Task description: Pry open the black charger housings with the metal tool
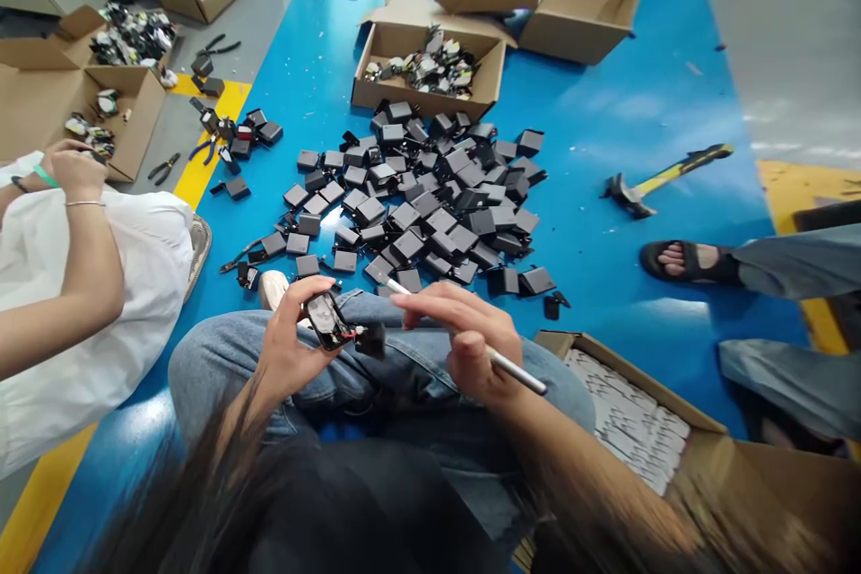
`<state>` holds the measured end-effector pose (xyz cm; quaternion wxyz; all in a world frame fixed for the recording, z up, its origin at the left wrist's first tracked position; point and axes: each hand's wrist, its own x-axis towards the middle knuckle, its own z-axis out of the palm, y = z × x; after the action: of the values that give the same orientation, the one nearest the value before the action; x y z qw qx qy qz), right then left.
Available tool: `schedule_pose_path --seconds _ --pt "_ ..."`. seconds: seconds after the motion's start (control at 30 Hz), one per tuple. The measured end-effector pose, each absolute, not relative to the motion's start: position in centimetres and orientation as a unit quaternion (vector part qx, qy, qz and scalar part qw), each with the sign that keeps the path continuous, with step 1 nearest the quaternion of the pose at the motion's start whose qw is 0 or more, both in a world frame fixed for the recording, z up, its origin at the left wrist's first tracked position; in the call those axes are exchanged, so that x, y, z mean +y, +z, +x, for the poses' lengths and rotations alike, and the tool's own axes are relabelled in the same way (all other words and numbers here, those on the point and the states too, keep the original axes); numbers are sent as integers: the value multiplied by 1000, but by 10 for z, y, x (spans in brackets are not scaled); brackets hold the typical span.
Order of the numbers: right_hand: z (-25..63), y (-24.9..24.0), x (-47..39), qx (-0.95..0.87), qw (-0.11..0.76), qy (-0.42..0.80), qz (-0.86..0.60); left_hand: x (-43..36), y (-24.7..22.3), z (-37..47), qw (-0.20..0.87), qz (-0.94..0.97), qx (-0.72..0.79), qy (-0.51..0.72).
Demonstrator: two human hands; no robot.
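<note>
My left hand (pixel 289 345) grips a small black casing (pixel 327 320) by its sides. The casing is open, showing a pale block and thin red wires inside, and a dark cover piece (pixel 369 341) hangs at its right. In my right hand (pixel 471 336) is a slim silver tool (pixel 515 370), held like a pen; its tip points up and left, apart from the casing. Beyond both hands, a large pile of dark grey casings (pixel 440 220) lies on the blue floor (pixel 578 170).
Behind the pile stands a cardboard box (pixel 423 94) of mixed parts. A hammer (pixel 663 182) lies right, near a person's sandalled foot (pixel 690 260). At lower right is a box of white pieces (pixel 717 430). Another person in white (pixel 94 287) sits left. Pliers (pixel 163 168) lie nearby.
</note>
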<state>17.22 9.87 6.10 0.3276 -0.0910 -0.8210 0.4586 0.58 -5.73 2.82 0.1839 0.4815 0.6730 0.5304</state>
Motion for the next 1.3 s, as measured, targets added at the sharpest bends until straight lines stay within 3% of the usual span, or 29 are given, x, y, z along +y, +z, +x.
schedule_pose_path --seconds 0.13,0.8,1.3 --pt "175 65 91 -829 309 455 -102 -58 31 9 181 498 679 508" --pt "171 67 80 -880 378 288 -7 -55 27 16 115 561 686 448" --pt "171 72 76 -902 334 271 -31 -54 28 12 85 590 677 432"
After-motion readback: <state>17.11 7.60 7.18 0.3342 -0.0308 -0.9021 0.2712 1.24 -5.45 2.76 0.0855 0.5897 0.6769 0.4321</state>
